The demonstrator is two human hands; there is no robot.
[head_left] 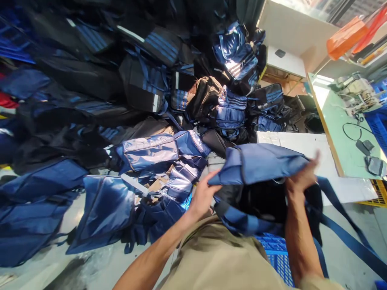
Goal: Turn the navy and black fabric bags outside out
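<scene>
A navy backpack (266, 161) with a black inside hangs in front of my body, its straps trailing off to the right. My left hand (203, 195) grips the left corner of its blue panel between thumb and fingers. At the panel's right end is my right hand (302, 175), its thumb up and its other fingers partly hidden by the fabric they hold. The dark opening of the bag shows between my two arms. What lies inside it is too dark to make out.
Black and navy bags (145, 84) are heaped at the left and ahead. More navy bags (105, 201) lie on the floor at left. Below the backpack stands a blue plastic crate (276, 257). A white board (347, 189) and a green sewing table (341, 121) with a machine (353, 92) are at right.
</scene>
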